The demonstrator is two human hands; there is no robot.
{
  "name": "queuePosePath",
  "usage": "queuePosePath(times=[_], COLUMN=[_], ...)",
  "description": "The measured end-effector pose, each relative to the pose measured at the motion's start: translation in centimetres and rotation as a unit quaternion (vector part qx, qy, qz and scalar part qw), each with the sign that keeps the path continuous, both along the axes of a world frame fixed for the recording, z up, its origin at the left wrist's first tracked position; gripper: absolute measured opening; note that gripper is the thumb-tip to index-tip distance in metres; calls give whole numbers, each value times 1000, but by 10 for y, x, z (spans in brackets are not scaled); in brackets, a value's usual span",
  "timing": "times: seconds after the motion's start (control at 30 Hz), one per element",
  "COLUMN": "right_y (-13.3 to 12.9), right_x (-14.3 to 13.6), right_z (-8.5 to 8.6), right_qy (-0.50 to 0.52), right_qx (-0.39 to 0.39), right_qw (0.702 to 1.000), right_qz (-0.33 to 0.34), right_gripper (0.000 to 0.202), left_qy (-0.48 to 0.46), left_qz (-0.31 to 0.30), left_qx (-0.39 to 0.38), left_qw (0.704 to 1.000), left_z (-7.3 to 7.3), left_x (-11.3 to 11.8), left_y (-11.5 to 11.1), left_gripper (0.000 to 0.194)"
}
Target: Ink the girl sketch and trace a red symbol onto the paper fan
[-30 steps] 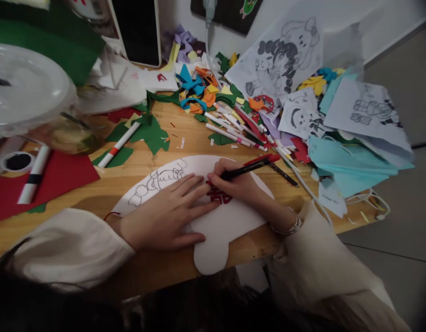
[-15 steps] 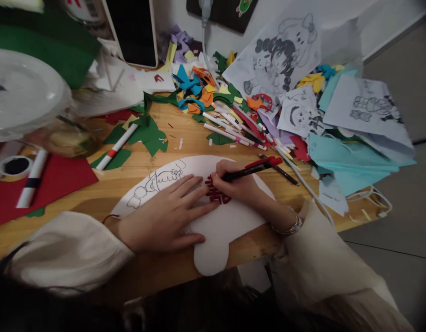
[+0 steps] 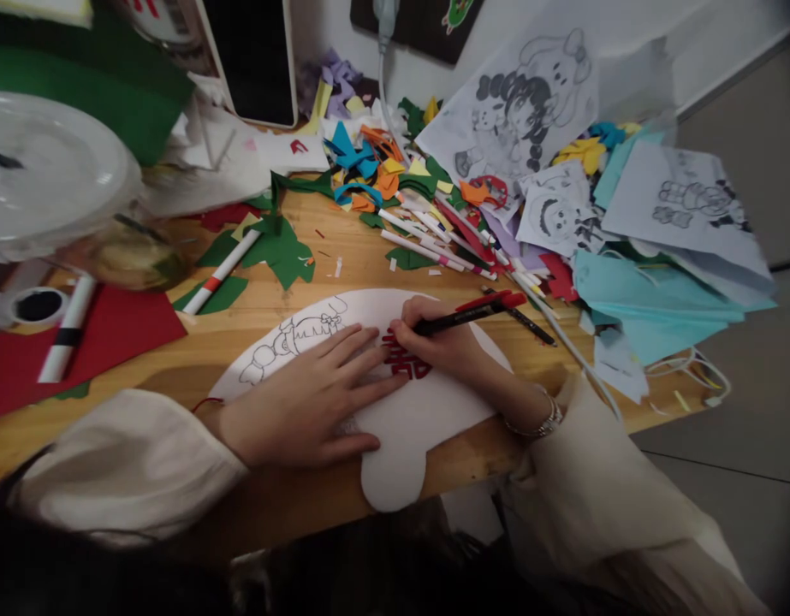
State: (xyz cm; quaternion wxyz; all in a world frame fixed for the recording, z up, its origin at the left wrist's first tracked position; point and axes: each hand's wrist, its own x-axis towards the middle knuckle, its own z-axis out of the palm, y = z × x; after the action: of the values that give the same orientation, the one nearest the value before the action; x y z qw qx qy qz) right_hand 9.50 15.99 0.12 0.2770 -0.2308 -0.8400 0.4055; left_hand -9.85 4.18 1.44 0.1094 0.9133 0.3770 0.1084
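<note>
Your left hand [image 3: 317,398] lies flat, its grip released, fingers spread across the white cutout [image 3: 446,406] that rests on the desk [image 3: 240,316], its rounded tab at the near edge. Your right hand [image 3: 439,342] has its grip clenched on a black pen [image 3: 455,318], fingertips at the red character [image 3: 404,359]. A line drawing [image 3: 295,338] shows beyond your left hand; slim white markers [image 3: 426,248] lie past the cutout, among paper scraps [image 3: 356,154].

No word, brand or number is legible. A red character [image 3: 404,358], partly hidden, stands on the white fan-shaped sheet [image 3: 404,428]; red lettering [image 3: 149,7], cut off, marks the container [image 3: 169,24] at far left.
</note>
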Motion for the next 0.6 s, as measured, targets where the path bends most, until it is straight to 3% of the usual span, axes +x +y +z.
queuePosePath(times=[0.4,0.6], right_y=[-1,2], right_x=[-1,0], right_z=[1,-3], right_qy=[-21,12], right_qx=[-3,0], right_qw=[999,999], right_qz=[25,-36], right_gripper=[26,28], left_qy=[-2,2], left_qz=[0,1], left_qx=[-3,-17], left_qw=[1000,1000], left_z=[0,0], left_x=[0,-1], left_y=[1,0], left_gripper=[65,65])
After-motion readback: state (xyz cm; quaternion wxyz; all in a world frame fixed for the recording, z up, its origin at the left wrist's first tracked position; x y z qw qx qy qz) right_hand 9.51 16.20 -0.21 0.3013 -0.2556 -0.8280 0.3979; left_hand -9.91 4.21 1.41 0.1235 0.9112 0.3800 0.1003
